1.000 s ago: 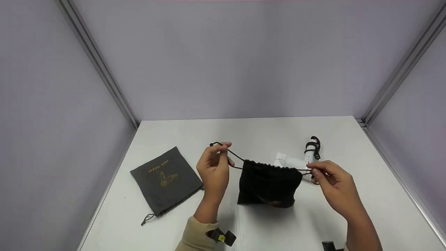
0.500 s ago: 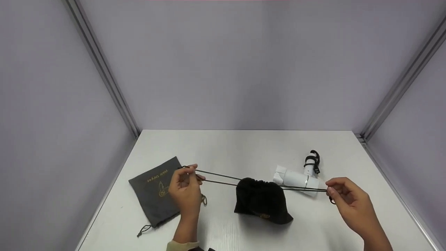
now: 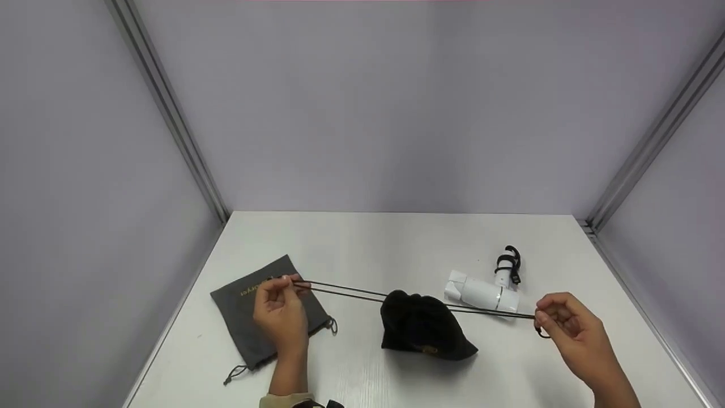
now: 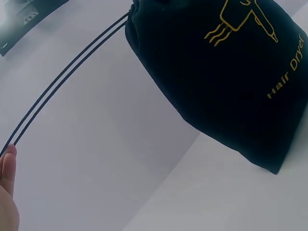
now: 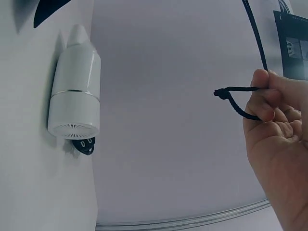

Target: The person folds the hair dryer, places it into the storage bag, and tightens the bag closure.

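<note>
A black drawstring bag [image 3: 425,328] hangs between the two hands, its mouth gathered tight. Gold "Hair Dryer" lettering and a dryer outline show on the bag [image 4: 226,72] in the left wrist view. My left hand [image 3: 282,314] pinches the paired cords [image 3: 340,291] that run out from the bag's left side. On the opposite side, my right hand [image 3: 575,328] pinches the other cord pair [image 3: 490,311] near its end. A knotted loop of cord [image 5: 236,91] sticks out past those fingers in the right wrist view. Both cord pairs are stretched nearly straight.
Behind the right cords lies a white hair dryer [image 3: 478,292], its black power cord [image 3: 512,263] wrapped at the handle. A grey drawstring bag [image 3: 238,323] lies flat at the left, partly behind my left hand. Panels [image 3: 362,102] enclose the white table [image 3: 362,243].
Both hands have drawn apart, left hand leftward and right hand rightward. The cords have lengthened and the bag's mouth has bunched from a wide row of gathers into a tight one.
</note>
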Available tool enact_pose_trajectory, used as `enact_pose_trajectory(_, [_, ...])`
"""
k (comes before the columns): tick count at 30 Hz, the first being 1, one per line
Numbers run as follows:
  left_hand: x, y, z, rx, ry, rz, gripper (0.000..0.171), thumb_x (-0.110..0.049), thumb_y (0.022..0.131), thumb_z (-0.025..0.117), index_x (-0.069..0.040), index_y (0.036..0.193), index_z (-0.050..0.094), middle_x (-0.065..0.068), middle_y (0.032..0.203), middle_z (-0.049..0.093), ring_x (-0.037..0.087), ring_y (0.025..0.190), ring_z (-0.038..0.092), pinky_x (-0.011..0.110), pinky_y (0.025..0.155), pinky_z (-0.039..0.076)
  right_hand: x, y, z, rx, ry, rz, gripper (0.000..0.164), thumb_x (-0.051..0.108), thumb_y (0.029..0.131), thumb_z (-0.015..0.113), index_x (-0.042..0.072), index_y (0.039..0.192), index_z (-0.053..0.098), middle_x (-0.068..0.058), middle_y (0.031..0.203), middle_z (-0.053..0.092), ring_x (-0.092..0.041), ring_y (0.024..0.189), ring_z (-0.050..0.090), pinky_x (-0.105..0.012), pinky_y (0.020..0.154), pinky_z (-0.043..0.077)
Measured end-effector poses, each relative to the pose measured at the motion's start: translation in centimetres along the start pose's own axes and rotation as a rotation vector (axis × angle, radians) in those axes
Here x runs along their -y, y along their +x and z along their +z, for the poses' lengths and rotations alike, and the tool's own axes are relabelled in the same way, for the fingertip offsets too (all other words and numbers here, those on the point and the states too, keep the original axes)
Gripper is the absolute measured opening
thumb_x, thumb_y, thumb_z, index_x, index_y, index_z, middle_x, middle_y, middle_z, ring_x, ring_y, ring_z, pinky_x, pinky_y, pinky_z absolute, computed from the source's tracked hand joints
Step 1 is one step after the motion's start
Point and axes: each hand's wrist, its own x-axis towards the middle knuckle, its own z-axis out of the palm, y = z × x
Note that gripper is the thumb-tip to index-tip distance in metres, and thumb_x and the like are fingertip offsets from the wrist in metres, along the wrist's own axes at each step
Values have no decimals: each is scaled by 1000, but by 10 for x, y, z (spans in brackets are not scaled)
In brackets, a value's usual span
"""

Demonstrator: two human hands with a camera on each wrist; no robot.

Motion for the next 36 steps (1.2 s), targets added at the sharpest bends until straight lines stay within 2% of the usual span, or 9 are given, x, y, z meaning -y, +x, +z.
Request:
enact_pose_trajectory(4, [9, -1, 8, 3, 84, -65, 13, 9, 101, 63, 18, 100, 54, 36, 95, 69, 18, 70, 76, 27, 65, 63, -3, 8, 9, -4, -26, 33, 16, -10, 102, 61, -3, 116, 62, -4, 93, 69, -14, 85, 69, -21, 73, 55])
enact_pose_trajectory(10, [22, -5, 14, 58, 143, -178, 18, 7, 103, 61, 12, 116, 50, 38, 101, 69, 19, 77, 77, 25, 72, 64, -12, 26, 30, 3, 23, 70, 14, -5, 102, 64, -1, 116, 66, -11, 97, 71, -13, 89, 71, -22, 77, 58])
enact_pose_trajectory(13, [25, -7, 11, 119, 208, -247, 20, 8, 102, 62, 6, 119, 52, 34, 101, 71, 19, 80, 77, 24, 75, 63, -18, 30, 40, 12, 14, 74, 13, -3, 102, 66, 0, 115, 67, -9, 97, 72, -13, 89, 71, -22, 75, 58])
enact_pose_trajectory(16, [28, -7, 8, 212, 294, -297, 19, 6, 101, 64, 2, 118, 57, 28, 99, 74, 21, 81, 77, 23, 76, 62, -24, 32, 48, 39, 5, 83, 13, -1, 101, 69, 3, 114, 68, -8, 97, 73, -15, 88, 72, -22, 74, 57])
enact_pose_trajectory(19, [33, -8, 7, 308, 368, -298, 17, 4, 100, 67, 0, 115, 61, 20, 95, 77, 23, 80, 77, 23, 75, 60, -29, 32, 55, 80, -19, 100, 12, 3, 101, 71, 9, 111, 70, -5, 96, 74, -14, 86, 73, -23, 74, 57])
enact_pose_trajectory(23, [37, -12, 12, 422, 418, -245, 16, 3, 100, 68, -3, 114, 63, 11, 91, 79, 26, 79, 78, 23, 75, 60, -36, 29, 62, 179, -42, 118, 9, 10, 102, 71, 15, 109, 70, 2, 94, 75, -14, 84, 74, -24, 74, 56])
enact_pose_trajectory(26, [39, -14, 17, 482, 431, -217, 16, 3, 102, 65, -4, 117, 63, 9, 93, 79, 27, 81, 79, 25, 76, 62, -42, 26, 67, 241, -25, 120, 7, 12, 103, 70, 15, 110, 69, 3, 93, 75, -19, 85, 75, -25, 74, 56])
enact_pose_trajectory(30, [39, -14, 20, 513, 455, -211, 19, 1, 105, 62, -5, 123, 61, 7, 95, 79, 23, 82, 79, 27, 75, 62, -45, 23, 69, 259, 7, 128, 7, 12, 104, 69, 13, 110, 69, 1, 93, 76, -23, 87, 76, -25, 76, 57])
enact_pose_trajectory(36, [36, -19, 27, 521, 463, -238, 26, -6, 102, 70, -7, 125, 60, 8, 95, 77, 23, 83, 77, 26, 71, 59, -53, 23, 65, 279, 82, 95, 13, 7, 102, 71, 6, 115, 71, -14, 94, 78, -17, 85, 76, -26, 77, 61])
